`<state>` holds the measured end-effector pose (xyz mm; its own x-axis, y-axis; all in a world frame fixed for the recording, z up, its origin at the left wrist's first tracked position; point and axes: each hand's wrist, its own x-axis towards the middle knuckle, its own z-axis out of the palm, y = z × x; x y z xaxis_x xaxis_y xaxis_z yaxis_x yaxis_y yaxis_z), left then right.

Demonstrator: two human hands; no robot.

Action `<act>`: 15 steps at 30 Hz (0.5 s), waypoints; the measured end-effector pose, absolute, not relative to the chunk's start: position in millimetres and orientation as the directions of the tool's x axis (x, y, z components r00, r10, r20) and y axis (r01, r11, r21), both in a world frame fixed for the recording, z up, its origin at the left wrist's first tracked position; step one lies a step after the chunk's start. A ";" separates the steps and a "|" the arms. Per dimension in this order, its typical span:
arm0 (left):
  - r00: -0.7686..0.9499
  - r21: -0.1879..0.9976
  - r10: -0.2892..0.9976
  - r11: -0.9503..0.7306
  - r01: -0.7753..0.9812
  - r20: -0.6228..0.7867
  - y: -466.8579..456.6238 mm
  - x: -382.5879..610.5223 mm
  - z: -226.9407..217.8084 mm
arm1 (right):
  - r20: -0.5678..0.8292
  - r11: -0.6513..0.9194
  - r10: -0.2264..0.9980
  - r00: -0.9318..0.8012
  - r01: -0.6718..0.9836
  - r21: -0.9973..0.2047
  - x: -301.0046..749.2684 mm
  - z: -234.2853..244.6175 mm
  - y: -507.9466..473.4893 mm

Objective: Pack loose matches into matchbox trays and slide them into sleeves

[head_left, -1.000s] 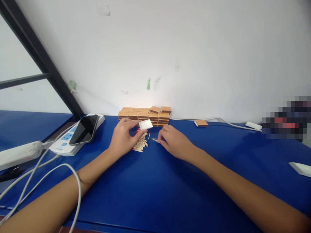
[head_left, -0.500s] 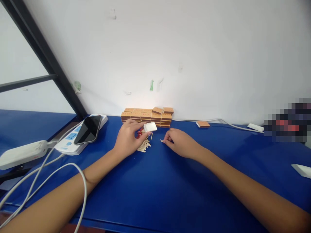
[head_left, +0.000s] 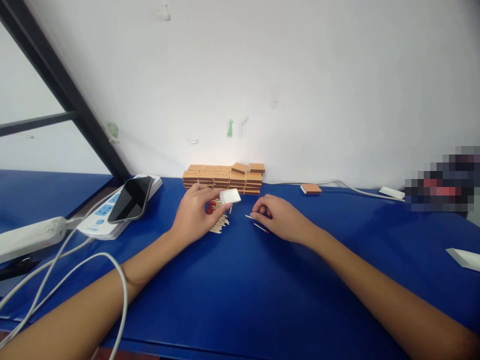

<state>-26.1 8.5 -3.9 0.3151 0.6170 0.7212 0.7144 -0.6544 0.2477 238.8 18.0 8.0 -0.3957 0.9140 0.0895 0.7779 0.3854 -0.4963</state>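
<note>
My left hand [head_left: 195, 210] grips a white matchbox tray [head_left: 230, 196] between thumb and fingers, its hollow side facing up. Below that hand lies a heap of red-headed matches [head_left: 219, 225], partly covered by the fingers. My right hand [head_left: 275, 217] is curled to the right of the heap, over the blue table. From its thumb and forefinger the pale end of a match [head_left: 249, 217] sticks out; the rest of that stick is hidden. A loose match [head_left: 261, 228] with a red head lies just below the right fingers.
Stacked orange matchboxes [head_left: 213, 177] stand against the wall behind the hands. A single matchbox [head_left: 311, 189] lies to the right. On the left are a phone [head_left: 130, 199] on a power strip [head_left: 116, 232], a white adapter [head_left: 32, 237] and a cable [head_left: 122, 300] looping over my left forearm.
One match has come away from my right fingers and now lies on the table beneath them. My left hand still holds the tray. The whole view has shifted slightly.
</note>
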 end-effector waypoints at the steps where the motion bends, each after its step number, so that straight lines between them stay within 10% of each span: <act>1: 0.316 0.249 0.618 -0.655 0.713 0.720 8.7 -26.0 -3.9 | 0.098 0.398 0.909 -0.406 0.771 -0.497 237.3 5.7 19.4; 15: 0.353 0.245 0.606 -0.687 0.685 0.713 6.2 -23.6 -5.3 | -0.062 0.231 0.950 -0.306 0.823 -0.519 246.1 17.2 5.2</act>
<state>-23.6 6.2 -5.3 0.3533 0.6061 0.7126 0.6846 -0.6867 0.2446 246.1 5.2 17.2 -0.3062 0.9500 -0.0620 0.8231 0.2314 -0.5187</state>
